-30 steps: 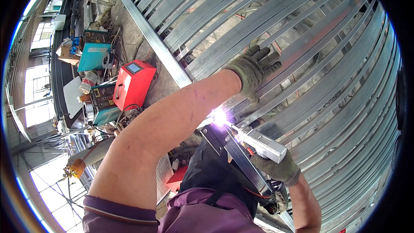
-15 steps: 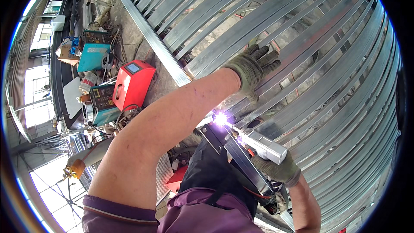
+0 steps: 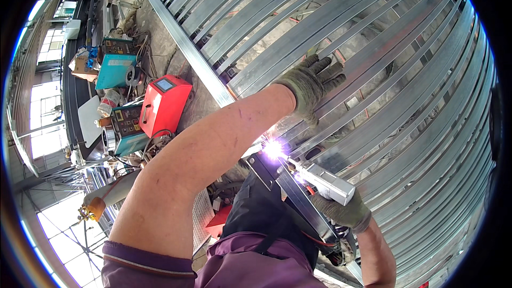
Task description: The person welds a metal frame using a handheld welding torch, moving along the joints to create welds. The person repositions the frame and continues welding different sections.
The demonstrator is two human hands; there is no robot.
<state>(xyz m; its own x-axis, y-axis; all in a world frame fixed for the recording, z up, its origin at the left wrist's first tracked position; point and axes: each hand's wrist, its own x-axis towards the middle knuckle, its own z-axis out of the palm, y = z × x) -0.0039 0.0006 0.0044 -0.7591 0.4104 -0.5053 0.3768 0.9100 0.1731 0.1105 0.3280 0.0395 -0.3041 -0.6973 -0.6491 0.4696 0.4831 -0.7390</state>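
My left hand (image 3: 313,84), in a dirty green knit glove, lies across the grey metal bars (image 3: 266,88) with its fingers spread. Low on the right, my right hand (image 3: 344,212), gloved alike, is wrapped round a silver, box-shaped welding torch (image 3: 329,182). The torch points up and to the left. A bright violet-white glow (image 3: 273,150) at its tip covers the spot where it meets the metal, near the ends of the bars. Just below the glow is a dark metal plate (image 3: 260,167) with a bolt-like round in it. The seam itself is lost in the glare.
A large frame of parallel metal bars spreads across the right, edged by a long rail (image 3: 184,37). Left of it stand a red machine with a screen (image 3: 165,104), teal machines (image 3: 116,68) with cables, and a gas cylinder (image 3: 114,189) with an orange-yellow end.
The glow at the torch tip looks larger and brighter, with a slight shift to the right. Both hands and the torch stay almost where they were.
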